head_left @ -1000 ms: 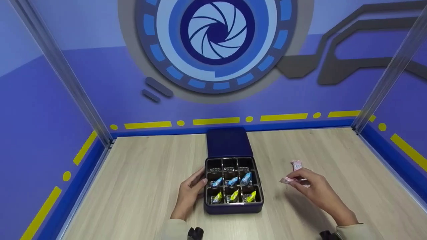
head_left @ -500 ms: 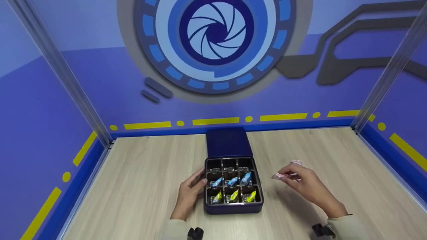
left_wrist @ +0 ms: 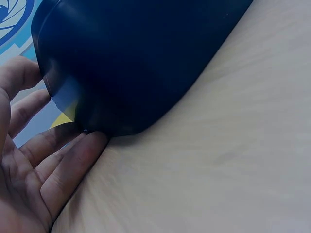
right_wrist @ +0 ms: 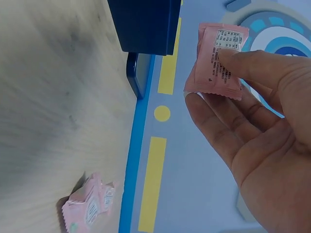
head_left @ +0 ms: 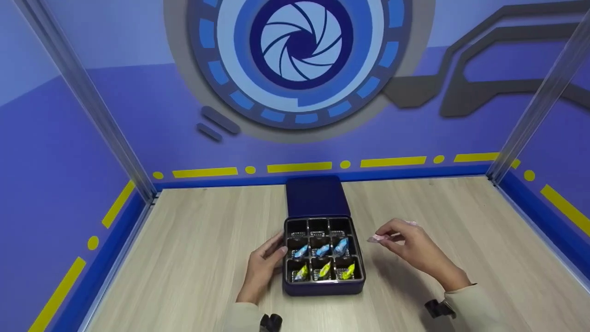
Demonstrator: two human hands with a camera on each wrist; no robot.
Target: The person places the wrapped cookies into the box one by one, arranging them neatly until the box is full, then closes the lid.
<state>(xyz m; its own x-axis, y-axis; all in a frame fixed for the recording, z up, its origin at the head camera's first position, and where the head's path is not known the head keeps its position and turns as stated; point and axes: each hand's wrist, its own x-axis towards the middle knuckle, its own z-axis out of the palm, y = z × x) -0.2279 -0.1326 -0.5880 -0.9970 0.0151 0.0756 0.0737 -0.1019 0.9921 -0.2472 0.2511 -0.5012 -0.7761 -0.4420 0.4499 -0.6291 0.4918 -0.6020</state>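
Observation:
A dark blue box point(head_left: 324, 289) with a nine-compartment black insert stands on the table. Blue-wrapped candies point(head_left: 341, 247) lie in its middle row and yellow-wrapped candies point(head_left: 324, 271) in its front row; the back row holds nothing. My left hand point(head_left: 262, 269) rests against the box's left side, its fingertips touching the wall in the left wrist view. Right of the box, raised above the table, my right hand point(head_left: 417, 246) pinches a pink-wrapped candy point(right_wrist: 206, 46) between thumb and fingers. More pink candies point(right_wrist: 87, 206) lie on the table, mostly hidden behind this hand in the head view.
The dark blue lid point(head_left: 316, 196) lies behind the box, up by the back wall. Printed blue panels point(head_left: 138, 115) enclose the wooden tabletop point(head_left: 207, 221) at the back and both sides, with metal posts point(head_left: 106, 120) at the corners.
My right hand has moved left and slightly away from me, carrying the pink candy closer to the box. My left hand and the box have stayed put.

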